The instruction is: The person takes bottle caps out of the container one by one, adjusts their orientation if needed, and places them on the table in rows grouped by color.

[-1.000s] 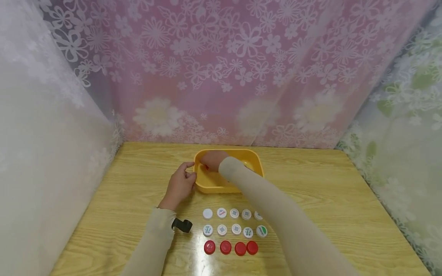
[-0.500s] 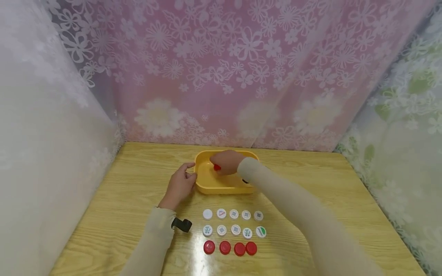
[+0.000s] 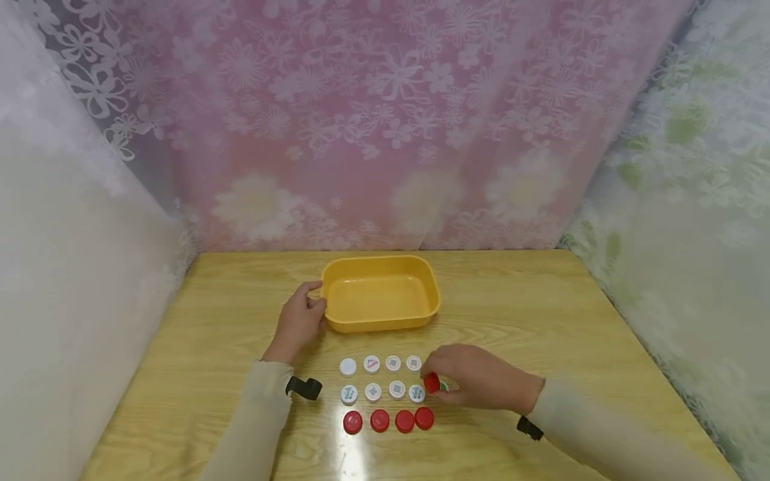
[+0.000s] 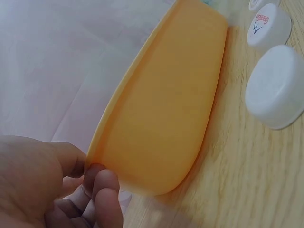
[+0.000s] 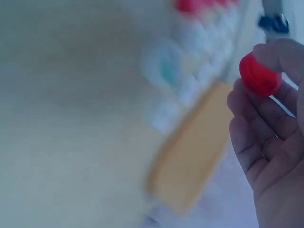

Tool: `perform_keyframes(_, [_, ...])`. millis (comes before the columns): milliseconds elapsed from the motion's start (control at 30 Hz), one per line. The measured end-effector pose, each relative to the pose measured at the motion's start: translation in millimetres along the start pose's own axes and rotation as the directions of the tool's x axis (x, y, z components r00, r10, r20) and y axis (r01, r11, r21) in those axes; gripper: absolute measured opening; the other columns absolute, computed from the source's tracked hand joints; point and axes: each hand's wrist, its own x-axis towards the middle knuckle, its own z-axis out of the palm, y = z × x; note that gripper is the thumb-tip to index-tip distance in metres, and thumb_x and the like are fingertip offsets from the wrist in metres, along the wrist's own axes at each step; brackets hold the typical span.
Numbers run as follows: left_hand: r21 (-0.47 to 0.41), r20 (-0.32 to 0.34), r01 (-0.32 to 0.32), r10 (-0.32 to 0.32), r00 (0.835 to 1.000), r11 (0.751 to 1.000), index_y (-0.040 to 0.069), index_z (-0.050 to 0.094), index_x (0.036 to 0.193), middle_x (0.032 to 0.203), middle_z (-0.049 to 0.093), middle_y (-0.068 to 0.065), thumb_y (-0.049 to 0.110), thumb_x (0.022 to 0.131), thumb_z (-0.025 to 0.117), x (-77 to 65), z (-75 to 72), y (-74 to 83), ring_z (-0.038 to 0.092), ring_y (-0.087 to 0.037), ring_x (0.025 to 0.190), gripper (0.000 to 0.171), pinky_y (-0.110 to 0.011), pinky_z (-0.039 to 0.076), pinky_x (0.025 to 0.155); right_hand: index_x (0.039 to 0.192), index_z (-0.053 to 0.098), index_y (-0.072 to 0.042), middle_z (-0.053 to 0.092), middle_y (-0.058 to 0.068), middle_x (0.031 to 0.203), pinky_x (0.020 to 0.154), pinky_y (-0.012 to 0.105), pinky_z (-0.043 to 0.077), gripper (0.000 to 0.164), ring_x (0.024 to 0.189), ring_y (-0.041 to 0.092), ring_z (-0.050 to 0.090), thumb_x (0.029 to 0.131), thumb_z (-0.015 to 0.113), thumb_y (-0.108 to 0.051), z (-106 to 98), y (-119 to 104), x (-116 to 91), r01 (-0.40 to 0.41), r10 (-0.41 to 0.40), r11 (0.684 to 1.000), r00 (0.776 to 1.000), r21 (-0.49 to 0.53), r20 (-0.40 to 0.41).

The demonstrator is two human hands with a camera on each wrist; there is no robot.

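Note:
My right hand [image 3: 481, 377] pinches a red bottle cap [image 3: 431, 383] between thumb and fingers, above the right end of the cap rows. In the right wrist view this red cap [image 5: 260, 76] sits at the thumb and fingertips. It partly covers a white cap with a green mark. With thumb and fingers, my left hand [image 3: 299, 324] grips the left rim of a yellow plastic basin [image 3: 381, 325]. Close up, the left wrist view has those fingertips at the basin [image 4: 161, 95] corner. Between basin and person lie two rows of white caps [image 3: 347, 367] and one row of red caps [image 3: 379, 420].
Everything stands on a wood-grain table [image 3: 252, 280]. A pink flowered curtain [image 3: 373, 167] hangs behind it, with pale flowered cloth on both sides. Black straps [image 3: 305, 388] circle the wrists. The background of the right wrist view is blurred.
My right hand has come out of the basin with the red cap, moving toward the person and right to the cap rows. My left hand stays on the basin rim. The head view has shifted slightly.

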Motion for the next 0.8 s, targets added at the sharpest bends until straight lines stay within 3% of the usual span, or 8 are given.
perform_keyframes(167, [0.012, -0.003, 0.009, -0.009, 1.000, 1.000, 0.018, 0.048, 0.152, 0.093, 0.065, -0.010, 0.022, 0.107, 0.055, 1.4, -7.5, -4.1, 0.066, -0.029, 0.075, 0.046, -0.032, 0.051, 0.064, 0.100, 0.066, -0.025, 0.064, -0.018, 0.092, 0.079, 0.023, 0.052, 0.015, 0.082, 0.000, 0.056, 0.092, 0.079, -0.027, 33.5, -12.3, -29.1, -0.074, 0.074, 0.997, 0.997, 0.000, 0.021])
perform_keyframes(300, [0.013, 0.007, -0.003, 0.002, 1.000, 1.000, 0.017, 0.047, 0.153, 0.093, 0.065, -0.011, 0.022, 0.107, 0.054, 2.3, -11.3, -3.6, 0.066, -0.030, 0.076, 0.047, -0.032, 0.050, 0.063, 0.093, 0.065, -0.025, 0.064, -0.017, 0.090, 0.074, 0.023, 0.052, 0.014, 0.079, 0.001, 0.056, 0.092, 0.079, -0.025, 45.2, -14.4, -39.2, -0.067, 0.067, 0.997, 0.998, -0.044, -0.006])
perform_keyframes(500, [0.019, 0.002, 0.004, -0.004, 1.000, 1.000, 0.017, 0.046, 0.153, 0.091, 0.065, -0.012, 0.022, 0.107, 0.054, 1.7, -16.0, -5.5, 0.064, -0.026, 0.071, 0.047, -0.032, 0.049, 0.062, 0.098, 0.075, -0.021, 0.072, -0.008, 0.104, 0.076, 0.023, 0.055, 0.006, 0.089, 0.006, 0.065, 0.093, 0.078, -0.024, 52.6, -14.5, -40.1, -0.045, 0.046, 0.994, 0.999, -0.096, 0.010])
perform_keyframes(800, [0.012, -0.017, 0.036, -0.036, 0.999, 0.999, 0.017, 0.047, 0.154, 0.084, 0.071, -0.011, 0.025, 0.106, 0.056, 0.4, -19.4, -9.6, 0.068, -0.026, 0.069, 0.049, -0.033, 0.054, 0.060, 0.095, 0.073, -0.022, 0.063, -0.011, 0.100, 0.071, 0.017, 0.052, 0.002, 0.080, -0.002, 0.055, 0.095, 0.075, -0.022, 53.1, -14.8, -32.3, -0.121, 0.118, 0.991, 0.992, -0.054, -0.051])
